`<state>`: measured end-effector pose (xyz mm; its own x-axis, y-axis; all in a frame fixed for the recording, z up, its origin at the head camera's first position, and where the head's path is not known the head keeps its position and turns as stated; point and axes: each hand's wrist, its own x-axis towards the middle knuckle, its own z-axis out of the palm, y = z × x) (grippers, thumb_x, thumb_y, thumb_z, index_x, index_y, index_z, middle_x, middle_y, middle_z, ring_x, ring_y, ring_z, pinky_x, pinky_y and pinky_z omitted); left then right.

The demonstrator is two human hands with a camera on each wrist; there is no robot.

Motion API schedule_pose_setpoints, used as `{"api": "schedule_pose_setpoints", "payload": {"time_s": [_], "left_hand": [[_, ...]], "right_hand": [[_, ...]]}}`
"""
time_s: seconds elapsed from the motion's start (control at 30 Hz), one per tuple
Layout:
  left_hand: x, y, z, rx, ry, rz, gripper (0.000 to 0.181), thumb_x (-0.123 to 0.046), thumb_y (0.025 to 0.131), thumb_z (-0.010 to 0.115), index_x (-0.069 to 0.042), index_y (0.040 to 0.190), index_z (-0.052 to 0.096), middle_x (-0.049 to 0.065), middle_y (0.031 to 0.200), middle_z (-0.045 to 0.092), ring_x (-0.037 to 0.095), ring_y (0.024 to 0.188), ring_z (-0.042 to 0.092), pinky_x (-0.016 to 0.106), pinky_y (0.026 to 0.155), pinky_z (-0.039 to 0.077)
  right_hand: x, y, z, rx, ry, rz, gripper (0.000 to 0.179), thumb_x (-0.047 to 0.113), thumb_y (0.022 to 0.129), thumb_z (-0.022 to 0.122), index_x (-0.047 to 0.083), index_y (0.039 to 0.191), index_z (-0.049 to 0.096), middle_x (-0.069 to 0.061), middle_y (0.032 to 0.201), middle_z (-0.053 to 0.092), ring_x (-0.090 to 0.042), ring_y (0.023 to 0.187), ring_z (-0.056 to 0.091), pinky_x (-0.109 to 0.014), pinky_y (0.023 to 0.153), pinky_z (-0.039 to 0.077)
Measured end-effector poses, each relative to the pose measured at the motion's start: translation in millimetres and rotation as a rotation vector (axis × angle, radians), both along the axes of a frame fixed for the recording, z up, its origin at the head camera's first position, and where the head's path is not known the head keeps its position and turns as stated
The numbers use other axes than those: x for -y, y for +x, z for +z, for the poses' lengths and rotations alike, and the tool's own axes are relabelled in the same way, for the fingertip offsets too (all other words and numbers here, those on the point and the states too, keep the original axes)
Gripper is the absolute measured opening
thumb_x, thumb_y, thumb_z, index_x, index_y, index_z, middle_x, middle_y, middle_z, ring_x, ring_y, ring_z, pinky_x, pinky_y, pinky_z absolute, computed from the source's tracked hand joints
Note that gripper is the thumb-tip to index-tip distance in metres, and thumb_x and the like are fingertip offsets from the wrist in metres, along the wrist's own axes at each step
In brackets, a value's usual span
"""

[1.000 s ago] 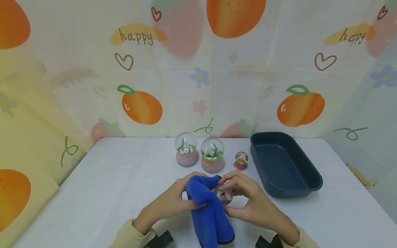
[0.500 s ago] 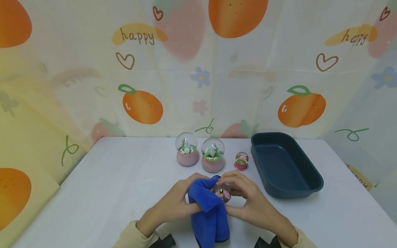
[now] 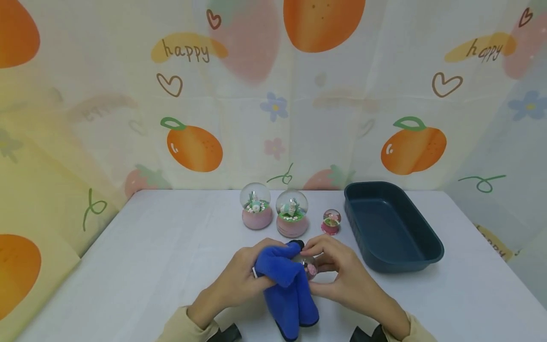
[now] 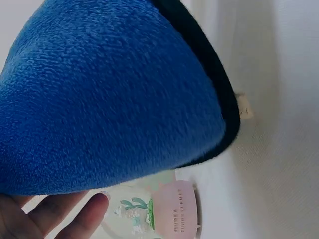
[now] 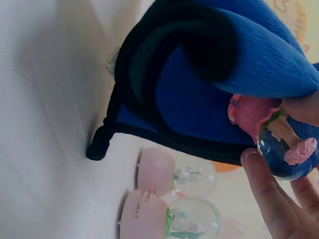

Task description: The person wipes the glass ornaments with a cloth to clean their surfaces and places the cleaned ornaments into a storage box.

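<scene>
In the head view, my left hand (image 3: 239,275) grips a blue plush cloth (image 3: 284,273) with a dark edge, wrapped against a small snow globe (image 3: 310,269). My right hand (image 3: 342,270) pinches that globe's glass ball between thumb and fingers. The right wrist view shows its pink base (image 5: 251,115) against the cloth and a pink-topped figure inside the glass. Cloth fills much of the left wrist view, with left-hand fingers (image 4: 65,216) at its lower edge. The cloth hides part of the globe's base and some left fingers.
Behind the hands stand two larger snow globes (image 3: 256,218) (image 3: 292,225) on pink bases. A small snow globe (image 3: 331,222) with a darker pink base is right of them. A dark blue-green tray (image 3: 363,242) sits at the right of the white table (image 3: 149,247).
Both hands keep hold of the cloth and small globe near the same spot. The cloth's hanging end has lifted and shifted, and the globe has turned slightly, with more of its ball behind cloth.
</scene>
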<state>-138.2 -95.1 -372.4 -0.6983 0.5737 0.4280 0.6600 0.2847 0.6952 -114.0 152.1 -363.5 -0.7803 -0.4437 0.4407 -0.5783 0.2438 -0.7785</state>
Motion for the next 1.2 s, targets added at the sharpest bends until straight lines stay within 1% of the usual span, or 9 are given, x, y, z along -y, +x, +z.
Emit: {"api": "schedule_pose_setpoints", "payload": {"time_s": [0.13,0.27,0.53,0.63,0.73,0.87,1.0,1.1,1.2], "left_hand": [[2.3,-1.7,-0.2,0.062,0.063,-0.033,0.044,0.003,0.084,0.064,-0.011,0.125,0.057,0.009,0.118,0.071,0.014,0.104,0.069,0.031,0.089,0.055],[3.3,-4.2,0.3,0.100,0.079,-0.050,0.047,0.002,0.085,0.063,-0.012,0.129,0.055,0.007,0.124,0.069,0.015,0.111,0.066,0.033,0.097,0.052],[3.7,-4.9,-0.7,0.262,-0.071,-0.110,0.059,-0.030,0.090,0.072,-0.031,0.141,0.041,-0.009,0.132,0.063,0.009,0.119,0.060,0.035,0.104,0.047],[2.9,-4.5,-0.6,0.240,-0.087,-0.108,0.059,-0.031,0.089,0.073,-0.030,0.140,0.043,-0.009,0.129,0.065,0.008,0.115,0.062,0.035,0.102,0.049],[2.2,-3.7,0.3,0.184,-0.080,-0.072,0.056,-0.027,0.088,0.073,-0.025,0.137,0.047,-0.006,0.126,0.067,0.009,0.112,0.064,0.034,0.098,0.051],[0.5,-1.1,2.1,0.091,-0.080,-0.001,0.056,-0.023,0.084,0.077,-0.020,0.134,0.052,-0.001,0.127,0.068,0.013,0.110,0.066,0.035,0.095,0.054],[-1.2,1.6,3.5,-0.024,-0.086,0.056,0.057,-0.022,0.080,0.079,-0.018,0.131,0.055,0.001,0.125,0.069,0.015,0.108,0.069,0.036,0.091,0.056],[-1.7,2.1,3.6,-0.079,-0.077,0.060,0.054,-0.018,0.080,0.079,-0.017,0.130,0.058,0.001,0.124,0.070,0.015,0.107,0.069,0.034,0.090,0.056],[-1.0,1.5,3.2,-0.065,-0.049,0.041,0.050,-0.008,0.082,0.073,-0.016,0.129,0.059,0.002,0.125,0.069,0.014,0.108,0.069,0.033,0.091,0.056]], "right_hand": [[0.2,0.0,0.1,-0.066,0.004,0.035,0.041,0.006,0.078,0.083,0.017,0.112,0.064,-0.004,0.115,0.061,-0.011,0.102,0.065,-0.028,0.081,0.059],[0.2,-0.8,0.3,-0.102,0.013,0.017,0.045,0.002,0.074,0.085,0.017,0.111,0.064,0.000,0.115,0.061,-0.011,0.106,0.063,-0.027,0.083,0.058],[0.5,-1.3,-0.1,-0.199,-0.024,0.000,0.046,-0.006,0.070,0.084,0.012,0.107,0.066,-0.008,0.113,0.063,-0.009,0.105,0.062,-0.023,0.082,0.057],[1.9,-0.7,-0.1,-0.188,-0.035,0.009,0.044,-0.005,0.072,0.083,0.012,0.109,0.066,-0.008,0.114,0.063,-0.009,0.107,0.063,-0.023,0.082,0.057],[2.8,-0.8,-0.9,-0.168,-0.028,0.004,0.047,-0.004,0.073,0.083,0.012,0.113,0.064,-0.008,0.115,0.060,-0.010,0.106,0.063,-0.024,0.081,0.057],[1.7,-1.4,-2.3,-0.102,-0.032,-0.012,0.056,-0.006,0.072,0.082,0.011,0.120,0.060,-0.008,0.116,0.057,-0.009,0.096,0.066,-0.026,0.076,0.059],[0.7,-1.9,-2.0,-0.062,-0.070,0.002,0.054,-0.005,0.075,0.081,0.010,0.121,0.059,-0.011,0.116,0.057,-0.010,0.090,0.066,-0.027,0.074,0.060],[0.8,-1.7,-0.5,-0.072,-0.083,0.005,0.049,-0.002,0.076,0.082,0.010,0.119,0.061,-0.011,0.115,0.057,-0.010,0.093,0.066,-0.027,0.076,0.060],[1.1,-1.1,0.7,-0.093,-0.081,-0.003,0.047,-0.003,0.075,0.082,0.010,0.116,0.063,-0.010,0.114,0.058,-0.010,0.096,0.064,-0.027,0.076,0.059]]}}
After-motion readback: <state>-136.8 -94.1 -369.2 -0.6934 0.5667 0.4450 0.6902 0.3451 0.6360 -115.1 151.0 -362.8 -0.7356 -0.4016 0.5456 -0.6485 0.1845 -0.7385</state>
